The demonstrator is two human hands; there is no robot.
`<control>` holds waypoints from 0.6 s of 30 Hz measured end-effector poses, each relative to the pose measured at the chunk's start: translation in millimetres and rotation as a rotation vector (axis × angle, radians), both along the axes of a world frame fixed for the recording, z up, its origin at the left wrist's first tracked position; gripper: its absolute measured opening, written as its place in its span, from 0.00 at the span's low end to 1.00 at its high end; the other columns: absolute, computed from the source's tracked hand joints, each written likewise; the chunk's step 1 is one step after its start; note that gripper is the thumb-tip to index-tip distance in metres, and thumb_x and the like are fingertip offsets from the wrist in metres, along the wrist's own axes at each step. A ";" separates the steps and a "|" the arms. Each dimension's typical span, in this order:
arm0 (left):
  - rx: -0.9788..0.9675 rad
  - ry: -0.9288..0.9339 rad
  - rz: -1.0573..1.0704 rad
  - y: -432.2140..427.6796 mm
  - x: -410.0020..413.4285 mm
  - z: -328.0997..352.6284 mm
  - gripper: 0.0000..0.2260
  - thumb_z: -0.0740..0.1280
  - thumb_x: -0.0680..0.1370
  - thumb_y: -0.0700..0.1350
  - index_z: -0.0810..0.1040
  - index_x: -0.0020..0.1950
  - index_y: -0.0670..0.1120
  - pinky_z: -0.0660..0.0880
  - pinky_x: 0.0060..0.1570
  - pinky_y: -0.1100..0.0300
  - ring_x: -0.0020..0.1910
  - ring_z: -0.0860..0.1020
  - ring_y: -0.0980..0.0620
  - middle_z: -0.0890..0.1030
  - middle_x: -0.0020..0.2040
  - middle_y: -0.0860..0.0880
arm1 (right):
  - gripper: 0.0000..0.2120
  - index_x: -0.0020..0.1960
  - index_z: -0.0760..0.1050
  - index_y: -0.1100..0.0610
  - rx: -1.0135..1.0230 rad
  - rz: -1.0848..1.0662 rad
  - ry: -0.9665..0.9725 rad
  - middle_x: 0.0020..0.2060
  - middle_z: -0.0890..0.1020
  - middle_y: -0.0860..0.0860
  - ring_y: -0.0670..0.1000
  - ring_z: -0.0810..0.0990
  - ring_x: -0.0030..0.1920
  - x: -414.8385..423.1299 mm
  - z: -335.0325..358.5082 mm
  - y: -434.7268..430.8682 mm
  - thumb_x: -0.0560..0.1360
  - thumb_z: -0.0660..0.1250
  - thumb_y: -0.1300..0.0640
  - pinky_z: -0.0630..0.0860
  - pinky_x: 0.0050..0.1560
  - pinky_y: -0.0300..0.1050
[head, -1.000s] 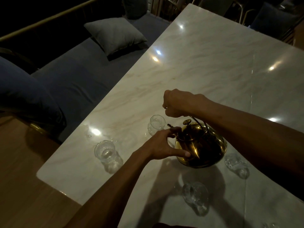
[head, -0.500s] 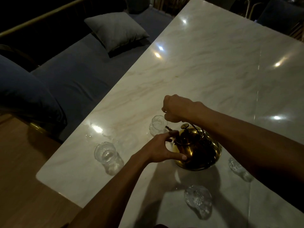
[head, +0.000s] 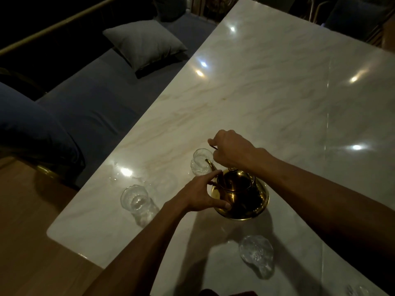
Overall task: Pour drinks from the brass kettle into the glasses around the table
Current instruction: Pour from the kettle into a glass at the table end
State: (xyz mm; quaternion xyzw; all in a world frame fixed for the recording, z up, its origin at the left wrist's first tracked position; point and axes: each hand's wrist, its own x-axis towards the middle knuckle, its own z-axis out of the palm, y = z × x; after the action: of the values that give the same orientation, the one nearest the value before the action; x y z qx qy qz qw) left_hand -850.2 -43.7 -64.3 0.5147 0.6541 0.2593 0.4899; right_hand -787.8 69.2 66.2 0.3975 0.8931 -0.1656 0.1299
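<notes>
While tipped spout-first toward the far glass (head: 201, 162), the brass kettle (head: 240, 194) is held over the marble worktop (head: 277, 92) near its front corner. Its thin wire handle is gripped in the closed fingers of the right hand (head: 232, 149); the body is steadied by the left hand (head: 199, 196), fingers spread against the polished side. Likely heavy when full, rigid, slick, possibly hot; handle judged the safest hold. Two other glasses, one left (head: 134, 199) and one near (head: 256, 255), look fragile and tippable.
</notes>
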 end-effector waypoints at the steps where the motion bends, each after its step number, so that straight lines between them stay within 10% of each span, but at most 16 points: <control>1: 0.003 0.006 0.000 -2.0 0.9 1.5 0.48 0.78 0.63 0.62 0.58 0.77 0.57 0.70 0.66 0.48 0.68 0.71 0.52 0.68 0.74 0.52 | 0.17 0.60 0.77 0.64 0.002 -0.006 0.013 0.56 0.81 0.60 0.57 0.82 0.47 2.7 2.5 -3.5 0.72 0.65 0.65 0.82 0.48 0.51; 18: 0.146 0.209 0.115 -59.4 22.3 52.3 0.45 0.79 0.66 0.55 0.58 0.77 0.57 0.67 0.66 0.50 0.70 0.68 0.44 0.70 0.73 0.47 | 0.22 0.71 0.70 0.56 0.068 0.031 0.284 0.62 0.79 0.59 0.44 0.71 0.31 43.1 39.5 -70.5 0.77 0.65 0.62 0.65 0.29 0.33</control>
State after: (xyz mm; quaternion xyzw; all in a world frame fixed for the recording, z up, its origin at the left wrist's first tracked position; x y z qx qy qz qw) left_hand -828.0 -103.1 -12.0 0.5346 0.7094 0.2789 0.3648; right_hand -744.8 -1.3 105.8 0.3601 0.9138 -0.1878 -0.0090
